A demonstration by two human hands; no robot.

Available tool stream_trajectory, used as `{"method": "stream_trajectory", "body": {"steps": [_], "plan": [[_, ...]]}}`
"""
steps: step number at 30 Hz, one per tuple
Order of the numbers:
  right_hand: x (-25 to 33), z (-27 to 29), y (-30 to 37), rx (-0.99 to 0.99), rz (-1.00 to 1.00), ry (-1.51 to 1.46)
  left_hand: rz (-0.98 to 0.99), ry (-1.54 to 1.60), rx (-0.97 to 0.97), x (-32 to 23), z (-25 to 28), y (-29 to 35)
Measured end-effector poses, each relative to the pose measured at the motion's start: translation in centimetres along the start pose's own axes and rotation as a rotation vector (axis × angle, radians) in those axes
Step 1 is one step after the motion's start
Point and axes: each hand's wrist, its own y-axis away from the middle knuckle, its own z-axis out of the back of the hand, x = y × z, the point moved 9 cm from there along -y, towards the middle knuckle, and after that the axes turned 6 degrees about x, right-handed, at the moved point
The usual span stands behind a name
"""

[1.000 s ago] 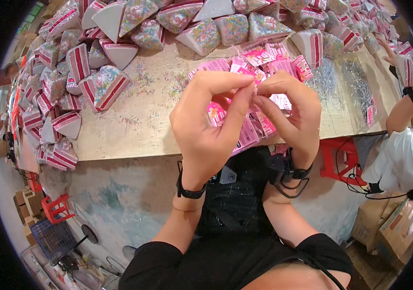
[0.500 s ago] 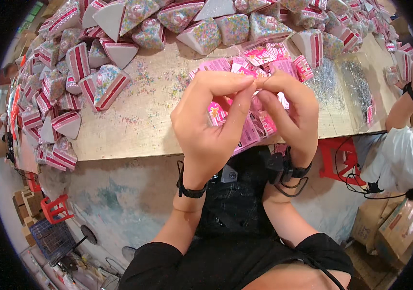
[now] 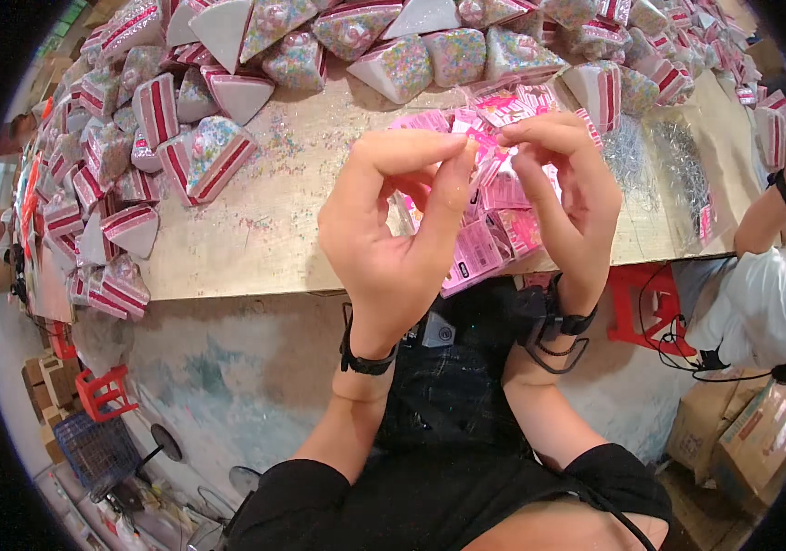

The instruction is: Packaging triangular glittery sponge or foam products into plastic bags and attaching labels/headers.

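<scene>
Pink packet (image 3: 487,158), small and flat, sits at upper centre of the frame, pinched between both hands above a wooden table (image 3: 255,239). Left hand (image 3: 393,230) presses thumb and forefinger together on its left edge; right hand (image 3: 563,193) pinches its right edge with curled fingertips. More pink packets (image 3: 485,248) lie heaped just beneath. Wedge-shaped striped boxes (image 3: 200,156) crowd the upper left. Another person's arm (image 3: 765,216) rests at far right.

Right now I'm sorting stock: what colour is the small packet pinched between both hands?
Pink, seen in the head view: the small packet, pinched by left hand and right hand.
</scene>
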Motion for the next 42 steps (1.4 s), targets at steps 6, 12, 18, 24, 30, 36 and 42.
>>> {"method": "stream_trajectory", "body": {"steps": [6,12,18,24,30,36,42], "plan": [[0.5,-0.7,0.0,0.033,-0.032,-0.017,0.050,0.037,-0.001,-0.1,0.1,0.1],[1.5,-0.4,0.1,-0.001,0.108,0.035,0.033,-0.008,0.026,-0.4,0.0,0.0],[1.2,0.6,0.5,-0.101,0.063,-0.141,0.032,-0.025,0.066,-0.1,-0.6,0.0],[1.5,1.3,0.9,-0.135,0.134,-0.337,-0.028,-0.083,0.120,-0.5,-1.3,0.1],[0.5,3.2,1.0,-0.215,0.044,-0.057,-0.052,-0.134,0.101,-0.9,-1.3,-0.1],[0.5,0.9,0.7,0.126,-0.051,0.166,-0.017,-0.096,0.093,-0.9,-1.5,-0.1],[0.8,-1.2,1.0,0.129,-0.137,-0.235,-0.228,-0.216,0.200,-2.5,-2.4,0.4]]}}
